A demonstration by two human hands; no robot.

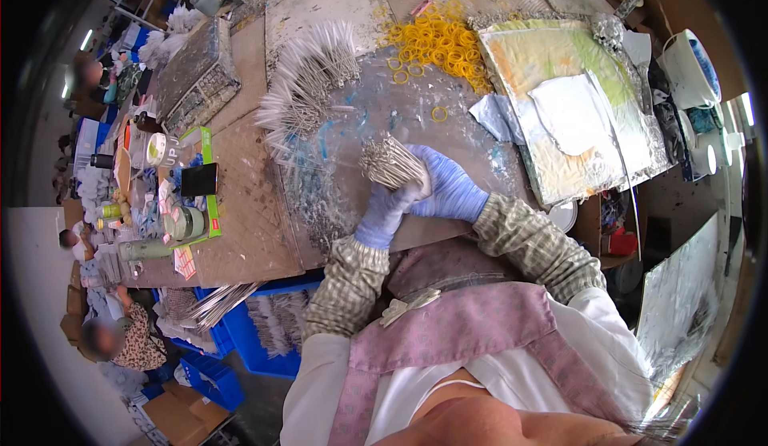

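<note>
Metal bundle: the slender pieces point(388, 162) you hold above the surface point(244, 226), near its front edge, metal ends pointing away from you.
Left hand: your gloved fingers point(386, 210) close around the bundle from below and the left.
Right hand: gloved point(454, 182), it wraps the bundle's right side, meeting the left.
Good grip: press evenly from both sides, and level the uneven ends gently; loose pressure could let pieces slide.
Yellow rings: heaped point(440, 42) beyond your hands, within easy reach.
Green-edged tray: at your left point(207, 147), holding a phone point(199, 180) and jars.
Blue crate: below the surface point(237, 332), filled with pale, slender pieces.
White bucket: far right point(680, 70), blue-stained inside; contents unclear.
</note>
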